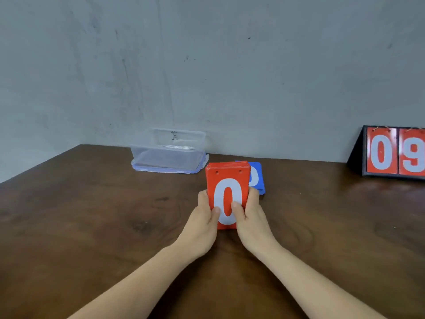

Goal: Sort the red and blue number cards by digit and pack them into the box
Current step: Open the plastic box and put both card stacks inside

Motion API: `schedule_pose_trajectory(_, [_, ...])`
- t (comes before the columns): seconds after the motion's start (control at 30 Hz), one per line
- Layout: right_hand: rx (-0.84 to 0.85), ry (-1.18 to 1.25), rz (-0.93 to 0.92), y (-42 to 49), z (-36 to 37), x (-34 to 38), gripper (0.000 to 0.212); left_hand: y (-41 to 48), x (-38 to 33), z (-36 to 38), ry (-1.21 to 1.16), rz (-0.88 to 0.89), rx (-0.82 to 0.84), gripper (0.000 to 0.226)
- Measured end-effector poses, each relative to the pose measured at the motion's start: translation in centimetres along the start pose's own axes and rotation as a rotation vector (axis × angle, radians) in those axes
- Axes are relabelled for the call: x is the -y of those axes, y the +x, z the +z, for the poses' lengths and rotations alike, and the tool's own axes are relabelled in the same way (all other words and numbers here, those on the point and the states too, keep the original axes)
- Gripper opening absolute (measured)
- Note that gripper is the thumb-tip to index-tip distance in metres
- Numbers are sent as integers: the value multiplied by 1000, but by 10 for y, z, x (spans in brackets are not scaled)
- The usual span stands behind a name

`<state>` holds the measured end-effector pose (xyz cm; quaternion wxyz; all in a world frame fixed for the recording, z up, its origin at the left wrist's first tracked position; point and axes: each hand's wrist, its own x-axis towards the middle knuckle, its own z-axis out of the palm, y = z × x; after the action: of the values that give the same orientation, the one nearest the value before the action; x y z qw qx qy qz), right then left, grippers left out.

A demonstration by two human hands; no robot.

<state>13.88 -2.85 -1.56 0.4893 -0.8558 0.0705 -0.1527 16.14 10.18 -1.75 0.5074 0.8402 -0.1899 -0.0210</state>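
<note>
Hands meet in the middle of the view. The left hand and the right hand hold a stack of red number cards between them. Each hand curls its fingers round one long side of the stack. Each thumb lies on the front card. That card shows a big white 0 and has two small holes near its top edge. The stack tips up toward the camera, over the brown wooden table. I cannot tell if its bottom edge touches the table.

Just behind the red stack, a bit to the right, a stack of blue number cards lies flat on the table. The red stack hides most of its top card, so the white number cannot be read.

A clear plastic box stands farther back and to the left, close to the grey wall. Its top is open. It sits on a lid with a blue rim.

Far to the right, a black flip scoreboard stands on the table. Its red cards show 0 and 9, and the picture's edge cuts it off.
</note>
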Motion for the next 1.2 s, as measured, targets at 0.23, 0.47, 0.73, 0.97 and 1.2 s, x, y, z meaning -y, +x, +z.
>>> schedule_pose_trajectory(0.23, [-218, -69, 131, 4, -9, 2, 41, 23, -12, 4, 20, 90, 90, 40])
schedule_pose_trajectory(0.47, [-464, -44, 244, 24, -85, -17, 34, 61, -57, 79, -43, 111, 97, 34])
schedule_pose_trajectory(0.73, [-368, -88, 447, 68, -127, -62, 33, 89, -59, 144, -39, 5, 101, 43])
schedule_pose_trajectory(0.97, [-307, -192, 483, 106, -129, -90, 35, 116, -60, 160, 107, -21, 204, 58])
schedule_pose_trajectory(1.2, [-314, -513, 582, 116, -121, -93, 38, 128, -59, 165, 457, 6, 198, 50])
